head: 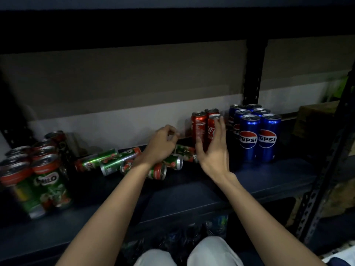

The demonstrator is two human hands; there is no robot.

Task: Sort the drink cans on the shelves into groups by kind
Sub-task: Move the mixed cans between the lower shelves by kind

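Red cola cans stood in a small bunch right at the fingertips of the right hand. Its fingers were spread and mostly straight, touching the front can's top and side, not wrapped round it. Blue Pepsi cans stood just past those fingers, further right. The left hand had its fingers curled in loosely; I could not tell if they held anything. Under and beside them, green Milo cans lay tipped over on the dark shelf. More Milo cans stood far to the left.
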